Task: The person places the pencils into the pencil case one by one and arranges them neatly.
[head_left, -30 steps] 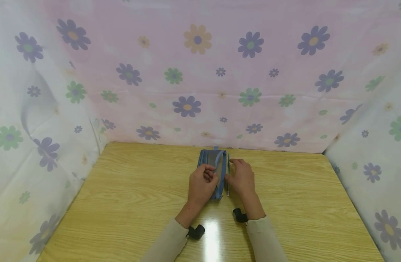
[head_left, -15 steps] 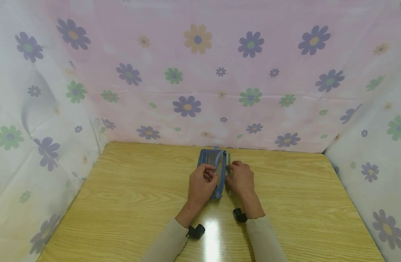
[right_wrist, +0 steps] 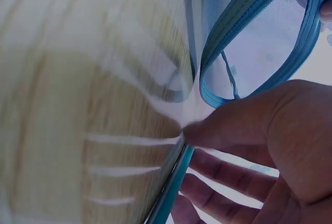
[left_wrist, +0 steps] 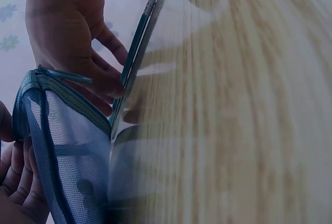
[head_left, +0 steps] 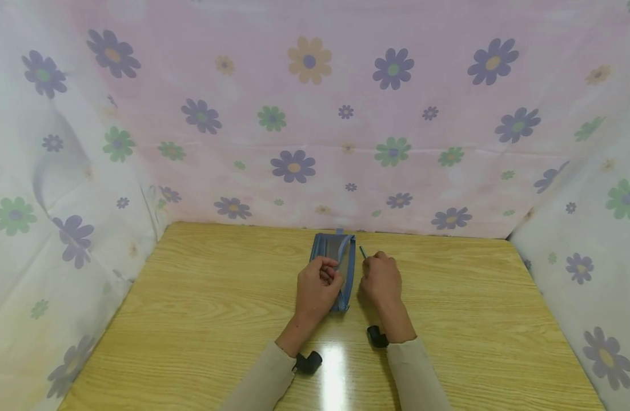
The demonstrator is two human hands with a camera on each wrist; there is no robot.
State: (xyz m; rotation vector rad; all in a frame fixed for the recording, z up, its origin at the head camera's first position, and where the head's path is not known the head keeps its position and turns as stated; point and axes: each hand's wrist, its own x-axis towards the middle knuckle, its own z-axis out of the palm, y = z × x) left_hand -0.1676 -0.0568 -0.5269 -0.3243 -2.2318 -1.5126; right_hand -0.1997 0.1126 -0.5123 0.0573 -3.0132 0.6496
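Note:
A blue mesh zip pouch [head_left: 348,274] lies near the table's far edge with its zip undone; the right wrist view shows its gaping mouth [right_wrist: 248,7]. My left hand [head_left: 316,291] grips the pouch's rim with curled fingers. Just right of the pouch, my right hand [head_left: 384,279] pinches a slim teal pencil [head_left: 363,252], whose far end sticks out beyond the fingers. In the left wrist view the pencil [left_wrist: 136,42] slants close to the tabletop, its metal-banded end uppermost in the picture. From the right wrist, the thumb presses on the pencil [right_wrist: 175,185].
The wood-grain table [head_left: 217,319] is glossy and reflects a light near its front. Flowered cloth [head_left: 315,114] hangs behind it and at both sides. Black wrist cameras [head_left: 308,363] sit by both cuffs.
The pencil lay straight beside the pouch; my right hand has closed on it, and it now slants with its far end to the left. My left hand and the pouch have stayed put.

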